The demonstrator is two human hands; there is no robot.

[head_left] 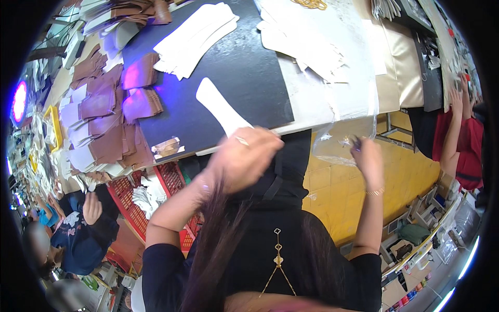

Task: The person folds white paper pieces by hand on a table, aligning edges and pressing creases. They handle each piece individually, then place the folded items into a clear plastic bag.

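A single white curved cut piece (221, 106) lies on the black mat (249, 67), its near end running under my left hand (241, 158). Motion smears that hand, so I cannot tell whether its fingers grip the piece. Past the table's front edge, on the right, my right hand (369, 161) is closed around a small dark thing (356, 143), too blurred to name. Next to it a clear plastic bag (332, 151) hangs down from the tabletop, with small bits in it.
Fanned white pieces (195, 39) lie farther back, with another white stack (301, 39) to their right. Brown pieces (101, 99) are piled at the left. Below the table stands a red crate (125, 200). Co-workers are at the left (86, 234) and right (460, 140).
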